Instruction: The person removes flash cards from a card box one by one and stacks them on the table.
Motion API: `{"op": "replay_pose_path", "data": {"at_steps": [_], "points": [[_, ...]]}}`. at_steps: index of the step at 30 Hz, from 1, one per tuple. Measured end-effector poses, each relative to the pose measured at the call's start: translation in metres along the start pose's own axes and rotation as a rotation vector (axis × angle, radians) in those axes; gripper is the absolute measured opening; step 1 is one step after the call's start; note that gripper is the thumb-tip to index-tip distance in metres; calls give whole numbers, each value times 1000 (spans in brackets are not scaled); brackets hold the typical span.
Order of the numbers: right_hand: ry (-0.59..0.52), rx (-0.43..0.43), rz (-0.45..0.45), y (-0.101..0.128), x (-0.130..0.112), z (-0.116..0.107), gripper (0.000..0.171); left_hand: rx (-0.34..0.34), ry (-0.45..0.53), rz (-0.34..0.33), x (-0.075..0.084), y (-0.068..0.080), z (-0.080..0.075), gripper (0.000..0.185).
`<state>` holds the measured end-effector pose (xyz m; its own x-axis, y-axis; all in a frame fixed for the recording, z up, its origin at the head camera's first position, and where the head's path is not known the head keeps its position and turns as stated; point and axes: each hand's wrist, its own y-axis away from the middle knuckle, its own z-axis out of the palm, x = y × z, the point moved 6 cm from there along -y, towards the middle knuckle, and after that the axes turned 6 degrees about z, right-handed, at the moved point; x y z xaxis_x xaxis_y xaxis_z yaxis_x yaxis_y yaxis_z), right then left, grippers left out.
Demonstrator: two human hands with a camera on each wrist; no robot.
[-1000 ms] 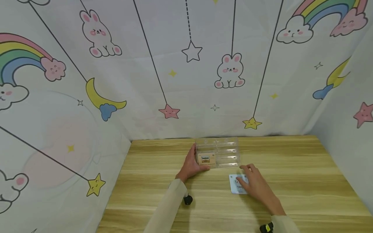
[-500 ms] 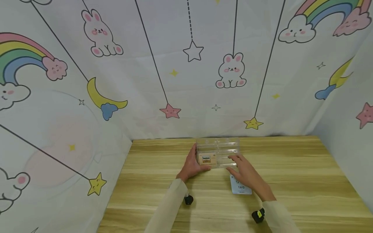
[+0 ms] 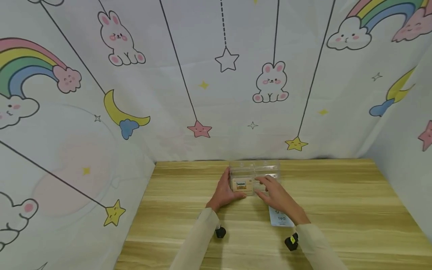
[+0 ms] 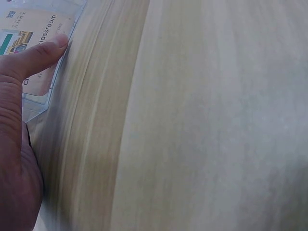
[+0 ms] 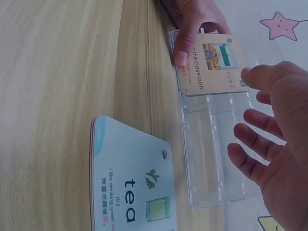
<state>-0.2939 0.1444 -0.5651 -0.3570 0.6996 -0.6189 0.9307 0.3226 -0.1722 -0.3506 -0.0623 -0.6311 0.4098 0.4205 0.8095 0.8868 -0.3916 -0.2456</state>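
A clear plastic rack with rows of slots stands at the back of the table. In its left half sits a peach flash card reading "the classroom", with a small picture. My left hand grips the rack's left end, its thumb along the front edge before the card. At the card's right edge is my right hand, fingers spread over the rack's right half; its thumb is at the card's corner, and contact is hard to tell. Pale blue cards, the top one reading "tea", lie below the right hand.
The wood-grain table reaches back to a white printed curtain close behind the rack. More curtain rises along both sides. A black strap-mounted device sits at the right wrist, another at the left.
From beside the tea card, my right hand has moved left and up over the rack to the peach card's edge. My left hand keeps its grip. The view has shifted slightly.
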Motion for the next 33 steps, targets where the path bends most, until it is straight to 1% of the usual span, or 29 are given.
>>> {"op": "replay_pose_path", "data": {"at_steps": [5, 10, 12, 16, 23, 29, 33], "points": [[-13, -17, 6, -3, -1, 5, 47, -2, 2, 0, 3, 1, 0, 130], [-14, -24, 12, -4, -1, 7, 47, 8, -6, 33, 2, -1, 1, 129], [-10, -24, 9, -4, -1, 7, 46, 8, -2, 30, 1, -1, 1, 128], [-7, -27, 5, -4, -1, 9, 46, 1, 16, 1, -3, -1, 1, 128], [-23, -34, 1, -5, -2, 10, 48, -2, 47, -5, -1, -1, 2, 128], [-39, -39, 1, -7, -3, 10, 47, -12, 28, -21, -3, 0, 2, 129], [-40, -35, -7, -7, -4, 11, 45, -23, 34, -33, -4, 0, 2, 130]]}}
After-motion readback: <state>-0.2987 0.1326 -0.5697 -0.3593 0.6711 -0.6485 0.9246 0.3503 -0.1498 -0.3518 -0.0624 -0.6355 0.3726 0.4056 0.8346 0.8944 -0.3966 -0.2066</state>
